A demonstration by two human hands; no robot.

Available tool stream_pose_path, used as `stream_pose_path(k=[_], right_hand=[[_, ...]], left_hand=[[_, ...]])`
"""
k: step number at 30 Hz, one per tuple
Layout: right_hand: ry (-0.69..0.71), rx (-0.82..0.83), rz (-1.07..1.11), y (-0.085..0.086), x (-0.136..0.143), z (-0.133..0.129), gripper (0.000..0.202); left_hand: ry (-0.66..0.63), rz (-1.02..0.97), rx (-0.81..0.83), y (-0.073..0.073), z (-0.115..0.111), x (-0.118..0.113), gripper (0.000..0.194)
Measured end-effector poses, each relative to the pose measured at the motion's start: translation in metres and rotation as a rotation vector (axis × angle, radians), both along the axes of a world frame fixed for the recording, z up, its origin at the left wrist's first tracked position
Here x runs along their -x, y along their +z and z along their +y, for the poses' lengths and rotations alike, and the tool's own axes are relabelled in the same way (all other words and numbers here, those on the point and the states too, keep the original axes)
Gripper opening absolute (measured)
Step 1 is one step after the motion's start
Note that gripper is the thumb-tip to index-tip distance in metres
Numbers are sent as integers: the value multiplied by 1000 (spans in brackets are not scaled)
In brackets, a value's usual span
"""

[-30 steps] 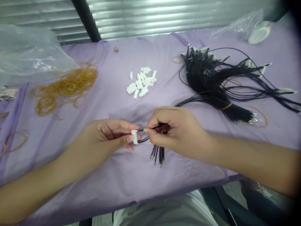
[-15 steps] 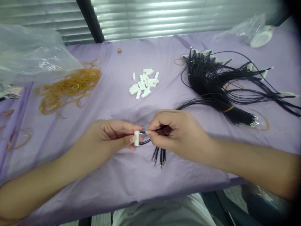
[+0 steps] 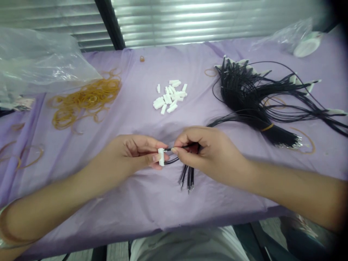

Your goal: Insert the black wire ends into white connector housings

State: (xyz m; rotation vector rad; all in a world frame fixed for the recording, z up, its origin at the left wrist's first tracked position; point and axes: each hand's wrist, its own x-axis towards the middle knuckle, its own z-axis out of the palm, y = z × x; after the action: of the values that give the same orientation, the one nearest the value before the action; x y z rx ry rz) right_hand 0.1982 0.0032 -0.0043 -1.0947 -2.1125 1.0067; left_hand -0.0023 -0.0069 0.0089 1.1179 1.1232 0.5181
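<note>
Fingers, left hand: pinching one white connector over purple cloth. Fingers, right hand: gripping black wire, tip at connector (seating unclear). Likely hazards: wire bending from off-line pressure; connector slipping from its slight fingertip hold.

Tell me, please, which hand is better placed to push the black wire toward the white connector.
Probably the right hand: it pinches the black wire close to the end that meets the white connector. The left hand is occupied holding that connector.
</note>
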Motion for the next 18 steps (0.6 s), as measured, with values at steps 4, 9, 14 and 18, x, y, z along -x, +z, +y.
stream_pose_path(k=[4,9,14,18], right_hand=[[-7,-14,-46,0,0,-1,16],[-2,-66,-118,-1,-2,0,20],[28,-85,-115,-4,-2,2,20],[34,-99,-103,-5,0,2,20]], left_hand=[[33,-66,54,2,0,-1,22],[32,-105,87,3,2,-1,19],[28,-82,91,3,3,-2,20],[12,-68,81,1,3,1,21]])
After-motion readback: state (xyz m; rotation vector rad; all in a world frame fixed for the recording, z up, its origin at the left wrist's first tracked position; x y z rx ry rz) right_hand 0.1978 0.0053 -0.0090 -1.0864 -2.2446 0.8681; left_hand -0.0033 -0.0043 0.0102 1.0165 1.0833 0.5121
